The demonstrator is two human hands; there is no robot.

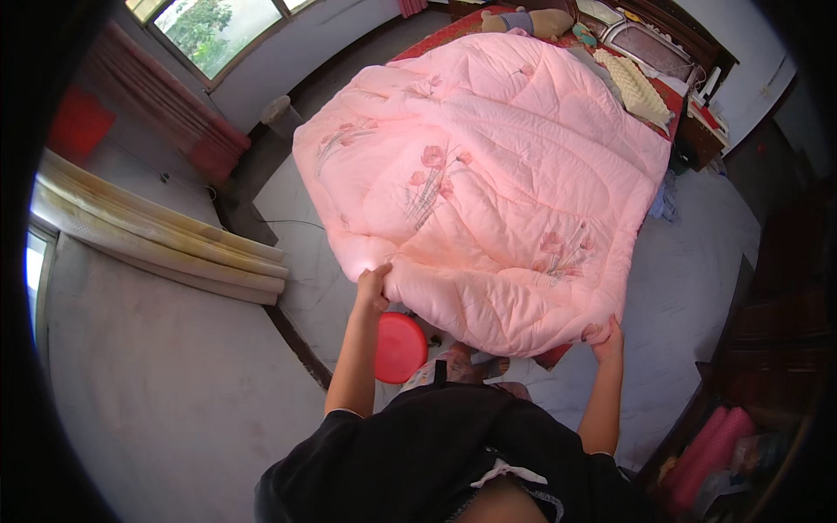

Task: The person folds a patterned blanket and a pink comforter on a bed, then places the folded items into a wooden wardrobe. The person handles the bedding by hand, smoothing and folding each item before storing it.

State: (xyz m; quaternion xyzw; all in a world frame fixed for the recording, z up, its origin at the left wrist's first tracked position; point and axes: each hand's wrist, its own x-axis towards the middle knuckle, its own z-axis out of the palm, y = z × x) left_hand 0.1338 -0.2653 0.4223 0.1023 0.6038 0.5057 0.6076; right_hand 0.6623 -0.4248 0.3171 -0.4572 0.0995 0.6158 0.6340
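Observation:
A pink quilted comforter (484, 183) with printed red flowers spreads over the bed and reaches towards me, its near edge lifted above the floor. My left hand (375, 286) grips that edge near its left part, fingers closed on the fabric. At the near right corner, my right hand (609, 340) pinches the comforter. Between the two hands the edge sags and bulges. The comforter hides most of the bed (435, 33), whose red cover shows at the far left side and by the headboard.
A red round stool (400, 348) stands below my left hand, close to my legs. Rolled mats (163, 235) lean at the left wall. A plush toy (533, 23) and a cream pillow (631, 88) lie by the headboard. An open cabinet with pink rolls (709, 454) is at lower right.

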